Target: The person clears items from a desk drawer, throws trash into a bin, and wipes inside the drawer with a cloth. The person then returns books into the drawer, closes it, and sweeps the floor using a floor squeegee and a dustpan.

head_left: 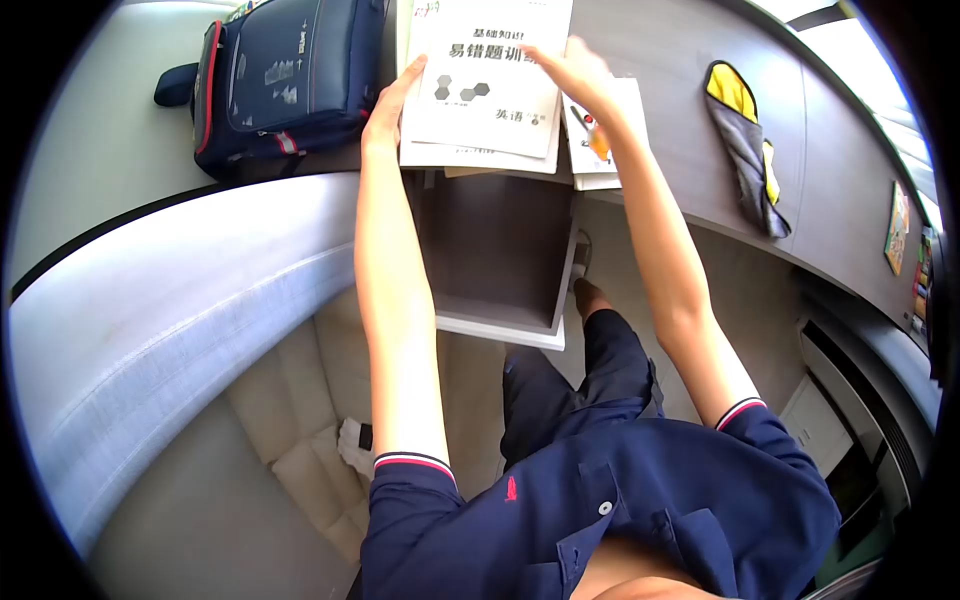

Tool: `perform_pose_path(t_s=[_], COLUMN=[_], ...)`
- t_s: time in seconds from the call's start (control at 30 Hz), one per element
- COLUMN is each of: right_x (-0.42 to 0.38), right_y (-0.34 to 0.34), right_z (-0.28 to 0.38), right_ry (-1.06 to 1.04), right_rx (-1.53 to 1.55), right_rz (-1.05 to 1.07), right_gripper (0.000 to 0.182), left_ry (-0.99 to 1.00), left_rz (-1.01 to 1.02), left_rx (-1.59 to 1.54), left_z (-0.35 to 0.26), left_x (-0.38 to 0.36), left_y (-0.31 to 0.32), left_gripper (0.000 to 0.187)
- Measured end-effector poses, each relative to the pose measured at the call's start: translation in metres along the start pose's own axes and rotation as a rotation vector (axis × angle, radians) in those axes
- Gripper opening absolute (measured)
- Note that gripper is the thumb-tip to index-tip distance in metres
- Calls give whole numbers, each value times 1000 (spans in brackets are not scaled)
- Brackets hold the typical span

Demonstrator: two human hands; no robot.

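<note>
A stack of white paper workbooks (pixel 480 120) lies at the desk's front, above an open drawer. Its top cover carries black Chinese print and small hexagons. My left hand (pixel 385 112) holds the stack's left edge, a digit on the cover and the other fingers largely hidden. Over the upper right edge of the stack reaches my right hand (pixel 578 72), thumb across the printed title and fingers apart, slightly blurred. Beside the stack, under my right wrist, another white book (pixel 630 110) with an orange picture shows in part.
The pulled-out drawer (pixel 490 250) juts out before my legs. A dark blue backpack (pixel 290 75) lies at the left. On the desk (pixel 670 50) at the right rests a grey and yellow pouch (pixel 745 150). A curved pale panel (pixel 200 260) borders the left side.
</note>
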State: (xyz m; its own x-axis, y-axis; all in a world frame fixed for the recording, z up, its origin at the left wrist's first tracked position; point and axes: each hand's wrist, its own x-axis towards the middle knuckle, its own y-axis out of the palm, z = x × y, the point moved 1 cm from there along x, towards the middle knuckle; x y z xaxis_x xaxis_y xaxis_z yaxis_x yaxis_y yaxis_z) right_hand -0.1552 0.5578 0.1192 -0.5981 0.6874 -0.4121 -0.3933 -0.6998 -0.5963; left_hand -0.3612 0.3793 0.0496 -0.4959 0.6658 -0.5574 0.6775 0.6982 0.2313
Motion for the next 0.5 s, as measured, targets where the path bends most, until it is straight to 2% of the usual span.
perform_pose_path(t_s=[0.03,0.1,0.13,0.17,0.23,0.27,0.3,0.37,0.43,0.5], right_x=[26,21,19,18,16,16,13,3,0,-18], right_y=[41,77,87,87,66,71,65,55,60,64], right_z=[-22,-23,-26,-33,-21,-24,-23,-20,-21,-20], right_ry=[-15,-93,-135,-117,-85,-141,-139,-103,-89,-39], right_rx=[187,129,101,93,169,-156,-156,197,144,107], right_rz=[-27,-249,-382,-384,-147,-380,-398,-91,-149,-99], right_gripper=[100,104,102,102,101,98,98,109,108,108], left_ry=[-12,21,3,-14,-92,-41,-31,1,45,115], left_rz=[-10,-40,15,25,88,91,59,90,60,77], left_rx=[3,2,-83,-86,-86,-69,-73,-121,-172,-223], left_z=[7,16,19,26,27,31,36,54,65,79], left_x=[1,2,-2,-8,-25,-36,-42,-46,-58,-76], left_y=[-6,-16,-16,-16,-12,-6,-1,1,6,3], left_gripper=[73,73,72,72,71,70,67,64,63,59])
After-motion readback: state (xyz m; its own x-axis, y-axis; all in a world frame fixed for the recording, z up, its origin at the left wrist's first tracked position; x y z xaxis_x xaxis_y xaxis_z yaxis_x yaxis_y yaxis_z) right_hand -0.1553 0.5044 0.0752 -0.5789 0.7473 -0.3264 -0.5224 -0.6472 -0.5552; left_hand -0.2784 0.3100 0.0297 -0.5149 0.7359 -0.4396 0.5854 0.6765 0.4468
